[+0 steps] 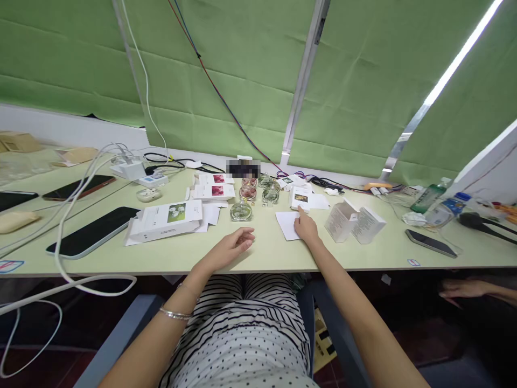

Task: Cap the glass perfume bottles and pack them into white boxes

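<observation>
Small white box [300, 199], head view: it's lying on the worktop [266, 256], right of the round glass bottles [241, 212], straight ahead of the right hand [307, 229]. The right hand is the nearer one: its index finger is pointing away from the person, tip at the box's near edge. I can't tell whether it's touching or stopping just short. The other fingers are curling over the right edge of a white sheet [286, 223]; can't tell if they're gripping it. The left hand [233, 247] is hovering left of the sheet, fingers loosely spread, apparently holding nothing. The box's long axis seems to be running away from the person, but foreshortening is making that uncertain. Its upper face is showing a small dark picture with a yellowish patch. Two text-covered boxes [367, 226] are standing upright to the right.
</observation>
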`<state>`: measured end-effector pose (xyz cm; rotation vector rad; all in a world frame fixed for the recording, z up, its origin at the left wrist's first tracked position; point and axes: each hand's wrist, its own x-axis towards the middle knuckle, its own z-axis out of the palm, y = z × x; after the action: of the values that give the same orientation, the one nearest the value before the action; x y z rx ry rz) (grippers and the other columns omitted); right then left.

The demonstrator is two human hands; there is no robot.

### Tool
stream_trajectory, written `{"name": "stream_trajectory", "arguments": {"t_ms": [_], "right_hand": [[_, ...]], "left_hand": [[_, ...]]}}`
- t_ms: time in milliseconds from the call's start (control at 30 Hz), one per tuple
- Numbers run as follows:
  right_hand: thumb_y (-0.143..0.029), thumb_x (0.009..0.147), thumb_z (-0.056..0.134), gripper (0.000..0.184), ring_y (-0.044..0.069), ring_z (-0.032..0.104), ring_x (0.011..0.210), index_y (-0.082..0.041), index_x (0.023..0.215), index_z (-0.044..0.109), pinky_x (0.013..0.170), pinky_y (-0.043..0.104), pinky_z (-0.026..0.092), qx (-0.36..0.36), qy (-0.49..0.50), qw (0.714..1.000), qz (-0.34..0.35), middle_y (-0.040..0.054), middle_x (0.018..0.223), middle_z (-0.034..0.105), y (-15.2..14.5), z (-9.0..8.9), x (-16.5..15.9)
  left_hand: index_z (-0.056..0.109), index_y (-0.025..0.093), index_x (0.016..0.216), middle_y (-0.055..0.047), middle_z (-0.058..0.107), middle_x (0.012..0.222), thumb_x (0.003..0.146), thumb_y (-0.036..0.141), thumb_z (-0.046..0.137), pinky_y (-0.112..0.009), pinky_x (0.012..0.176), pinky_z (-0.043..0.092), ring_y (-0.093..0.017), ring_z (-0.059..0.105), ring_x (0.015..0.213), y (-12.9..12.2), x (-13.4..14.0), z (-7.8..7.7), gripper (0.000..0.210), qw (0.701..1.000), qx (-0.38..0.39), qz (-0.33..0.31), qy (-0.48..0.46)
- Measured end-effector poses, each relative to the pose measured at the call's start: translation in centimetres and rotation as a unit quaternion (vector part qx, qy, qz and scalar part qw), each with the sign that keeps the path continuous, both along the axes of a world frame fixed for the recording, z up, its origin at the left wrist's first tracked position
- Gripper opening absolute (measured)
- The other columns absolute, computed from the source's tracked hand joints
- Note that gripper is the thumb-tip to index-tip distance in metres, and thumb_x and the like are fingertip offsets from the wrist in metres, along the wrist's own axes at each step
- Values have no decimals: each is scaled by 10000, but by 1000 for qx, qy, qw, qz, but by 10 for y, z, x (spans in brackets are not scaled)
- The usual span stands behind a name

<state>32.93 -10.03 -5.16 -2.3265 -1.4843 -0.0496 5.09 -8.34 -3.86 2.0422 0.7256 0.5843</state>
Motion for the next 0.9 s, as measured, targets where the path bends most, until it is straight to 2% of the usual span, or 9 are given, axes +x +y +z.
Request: {"name": "stream_trajectory", "arguments": {"t_ms": [100, 200, 333, 500, 567, 633, 700, 800, 900], "right_hand": [[-325, 833, 407, 469, 276, 476, 1054, -145, 1267, 411, 847, 352, 353, 13, -40, 999, -10, 140, 1161, 527, -6, 1, -5], [-421, 830, 405, 478, 308, 452, 1054, -128, 1200, 478, 856, 399, 340, -7, -47, 999, -22, 160, 1148, 530, -13, -1, -10], [-383, 859, 354, 424, 269, 465, 1026, -132, 1174, 488, 848, 371, 345, 11, -29, 999, 25, 130, 1125, 554, -20, -4, -13], [-339, 845, 385, 341, 268, 476, 972, -150, 1071, 556, 807, 369, 356, 17, -26, 999, 33, 120, 1071, 566, -20, -3, -15], [-334, 844, 397, 320, 265, 475, 961, -152, 1051, 560, 800, 372, 356, 49, -24, 998, 29, 121, 1055, 563, -22, 0, -16], [-318, 855, 387, 294, 253, 466, 979, -153, 1024, 562, 823, 368, 346, 117, -41, 991, 40, 117, 1053, 556, -28, 2, -17], [-307, 868, 370, 277, 232, 470, 978, -160, 983, 575, 843, 352, 338, 154, -67, 981, 97, 103, 1028, 563, -38, 3, -18], [-353, 873, 377, 292, 206, 499, 947, -192, 989, 591, 836, 331, 352, 90, -74, 972, 205, 77, 999, 585, -55, -1, -20], [-401, 877, 366, 348, 217, 459, 1071, -234, 1121, 551, 899, 368, 328, 39, -55, 975, 210, 67, 1151, 555, -64, -6, -20]], "left_hand": [[411, 188, 1209, -82, 581, 1148, 844, 454, 417, -340, 917, 407, -187, 546, 1031, 0, 0, 0, 452, 1000, 3, -2, 4], [413, 187, 1207, -81, 581, 1146, 846, 450, 416, -331, 914, 407, -185, 546, 1033, 1, -1, -1, 447, 1000, 6, -3, 6], [416, 185, 1206, -82, 583, 1147, 845, 447, 416, -323, 902, 413, -186, 549, 1032, 1, 0, 0, 446, 1000, 10, -1, 8], [424, 182, 1201, -81, 590, 1142, 843, 446, 416, -320, 887, 423, -187, 556, 1024, -1, 0, 1, 445, 1000, 13, 0, 9], [425, 182, 1198, -80, 590, 1142, 843, 445, 418, -322, 889, 423, -186, 556, 1023, 0, 0, 1, 443, 1000, 13, 0, 8], [424, 182, 1198, -82, 589, 1145, 844, 445, 418, -324, 892, 422, -186, 555, 1026, 0, 0, 0, 441, 1000, 13, 0, 8], [426, 185, 1197, -84, 589, 1144, 845, 447, 417, -325, 892, 422, -188, 554, 1028, 1, 0, -1, 439, 1000, 14, 1, 8], [430, 190, 1196, -82, 591, 1141, 842, 452, 420, -327, 888, 426, -193, 555, 1029, 2, 0, -2, 440, 1000, 15, -1, 9], [431, 191, 1195, -82, 590, 1143, 838, 456, 425, -328, 890, 425, -195, 555, 1029, 2, 0, -1, 445, 1000, 17, 0, 10]]}}
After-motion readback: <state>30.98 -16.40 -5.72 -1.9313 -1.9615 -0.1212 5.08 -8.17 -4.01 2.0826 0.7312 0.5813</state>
